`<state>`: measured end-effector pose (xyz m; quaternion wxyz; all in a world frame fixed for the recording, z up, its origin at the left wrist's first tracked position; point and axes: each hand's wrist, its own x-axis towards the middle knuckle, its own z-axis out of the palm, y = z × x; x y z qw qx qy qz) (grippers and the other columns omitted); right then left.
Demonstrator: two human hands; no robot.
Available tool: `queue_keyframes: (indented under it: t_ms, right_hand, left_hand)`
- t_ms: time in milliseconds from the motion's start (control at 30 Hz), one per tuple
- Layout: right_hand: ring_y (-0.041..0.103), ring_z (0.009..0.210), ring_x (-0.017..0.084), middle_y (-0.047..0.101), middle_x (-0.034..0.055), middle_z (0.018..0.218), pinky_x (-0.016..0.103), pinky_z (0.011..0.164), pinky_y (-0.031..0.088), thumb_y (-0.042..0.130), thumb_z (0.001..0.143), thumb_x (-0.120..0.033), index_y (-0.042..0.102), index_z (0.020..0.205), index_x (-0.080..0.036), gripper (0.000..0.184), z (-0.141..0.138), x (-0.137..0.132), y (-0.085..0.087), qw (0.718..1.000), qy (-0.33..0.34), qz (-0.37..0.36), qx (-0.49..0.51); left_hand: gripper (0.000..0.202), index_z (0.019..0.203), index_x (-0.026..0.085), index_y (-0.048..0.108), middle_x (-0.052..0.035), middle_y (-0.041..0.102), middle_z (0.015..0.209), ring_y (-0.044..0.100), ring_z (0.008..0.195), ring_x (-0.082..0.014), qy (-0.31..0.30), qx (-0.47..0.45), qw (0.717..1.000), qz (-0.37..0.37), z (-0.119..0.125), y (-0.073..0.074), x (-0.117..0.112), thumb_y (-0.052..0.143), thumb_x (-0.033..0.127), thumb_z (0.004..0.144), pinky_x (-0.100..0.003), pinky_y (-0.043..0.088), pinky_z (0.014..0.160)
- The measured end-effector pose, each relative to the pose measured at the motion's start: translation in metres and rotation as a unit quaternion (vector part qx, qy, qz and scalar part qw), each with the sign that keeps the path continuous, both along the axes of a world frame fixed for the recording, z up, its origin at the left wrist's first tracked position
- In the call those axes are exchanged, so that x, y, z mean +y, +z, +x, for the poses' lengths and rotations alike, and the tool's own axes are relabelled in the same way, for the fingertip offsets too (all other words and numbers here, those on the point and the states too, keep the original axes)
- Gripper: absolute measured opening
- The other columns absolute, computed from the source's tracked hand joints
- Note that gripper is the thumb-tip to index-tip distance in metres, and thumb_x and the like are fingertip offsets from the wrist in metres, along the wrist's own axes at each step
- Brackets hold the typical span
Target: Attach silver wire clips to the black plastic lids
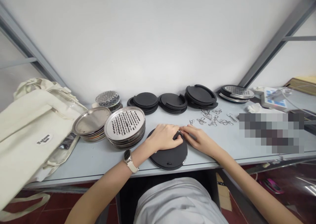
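Bit fiddly, this one. A black lid [170, 158] is being kept flat on the table [98, 158], right at the front edge, by the left hand [163, 136], whose fingers are being curled tight over the far rim. A small metal clip [179, 131] is being pinched at that same rim by the right hand [198, 140], fingertips closed on it. Loose clips [214, 117] are being left scattered just behind, with grater discs [124, 125] being stacked to the left.

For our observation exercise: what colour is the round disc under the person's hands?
Matte black; the round disc shows best in the head view.
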<state>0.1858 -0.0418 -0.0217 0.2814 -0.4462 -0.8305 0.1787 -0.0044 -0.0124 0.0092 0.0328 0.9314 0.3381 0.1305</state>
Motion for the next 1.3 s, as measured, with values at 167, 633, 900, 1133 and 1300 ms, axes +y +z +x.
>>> queue_keyframes:
  t_ms: [167,633,900,1133,1300]
  right_hand:
    - [0.060,0.082,0.020,0.061,0.0077,0.091,0.031,0.076,0.047,0.037,0.097,-0.024,0.058,0.105,-0.020,0.023,0.0012,0.0003,-0.0012,1.000,0.001,-0.003,0.000]
    - [0.056,0.067,0.015,0.060,0.0016,0.081,0.025,0.065,0.042,0.037,0.094,-0.020,0.049,0.096,-0.022,0.013,-0.0026,-0.0047,0.0065,0.999,-0.006,-0.032,0.005]
    - [0.048,0.059,0.013,0.050,-0.0037,0.068,0.023,0.059,0.038,0.041,0.091,-0.021,0.046,0.089,-0.022,0.006,0.0001,-0.0031,0.0010,0.999,-0.016,-0.046,-0.002]
    - [0.046,0.058,0.013,0.050,-0.0036,0.067,0.024,0.057,0.038,0.042,0.090,-0.020,0.048,0.090,-0.022,0.006,-0.0006,-0.0040,0.0028,0.999,-0.016,-0.046,0.003]
    - [0.047,0.058,0.013,0.050,-0.0037,0.065,0.023,0.057,0.038,0.043,0.089,-0.021,0.049,0.089,-0.021,0.006,-0.0003,-0.0038,0.0028,0.999,-0.016,-0.044,0.009]
  left_hand:
    - [0.019,0.092,0.017,0.061,-0.0046,0.070,0.087,0.065,0.074,-0.0209,0.001,0.003,1.000,-0.008,-0.0001,0.0014,-0.0009,0.049,0.029,0.085,-0.029,0.044,0.062]
    - [0.018,0.090,0.018,0.060,-0.0040,0.069,0.083,0.065,0.072,-0.0213,0.000,0.003,1.000,-0.001,0.0000,0.0002,-0.0009,0.048,0.031,0.084,-0.029,0.041,0.058]
    - [0.018,0.085,0.018,0.059,-0.0041,0.069,0.082,0.065,0.072,-0.0209,0.008,0.013,1.000,-0.005,0.0006,0.0012,-0.0007,0.048,0.032,0.085,-0.029,0.041,0.059]
    - [0.017,0.084,0.018,0.059,-0.0040,0.069,0.082,0.065,0.072,-0.0211,0.005,0.009,1.000,-0.004,0.0004,0.0012,-0.0010,0.048,0.032,0.084,-0.029,0.041,0.058]
    - [0.018,0.084,0.018,0.059,-0.0042,0.069,0.082,0.065,0.071,-0.0210,0.004,0.005,1.000,-0.005,0.0003,0.0004,-0.0009,0.048,0.032,0.085,-0.029,0.041,0.059]
